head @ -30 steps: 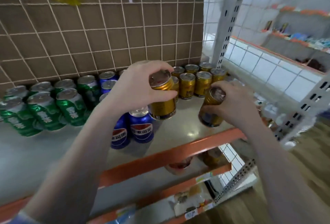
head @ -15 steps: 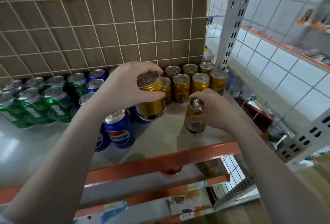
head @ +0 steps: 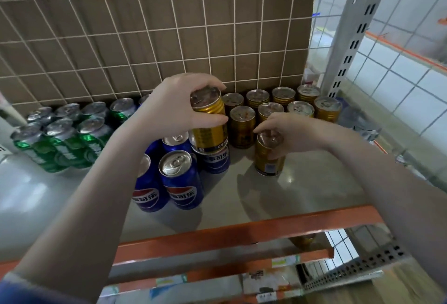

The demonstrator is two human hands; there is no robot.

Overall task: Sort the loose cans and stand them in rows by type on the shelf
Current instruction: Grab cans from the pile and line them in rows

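Left hand (head: pixel 174 107) grips a gold can (head: pixel 210 122) w/ curled fingers, held above the blue cans (head: pixel 181 177). Right hand (head: pixel 297 134) pinches the top of another gold can (head: pixel 268 156), just right of the blue cans.

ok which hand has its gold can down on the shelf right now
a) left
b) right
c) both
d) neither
b: the right hand grips the top of a gold can standing on the shelf, while the left hand holds its gold can up above the blue cans.

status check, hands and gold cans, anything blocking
Left hand grips a raised gold can. Right hand pinches the top of a gold can standing on the shelf. Blue Pepsi cans crowd the left.
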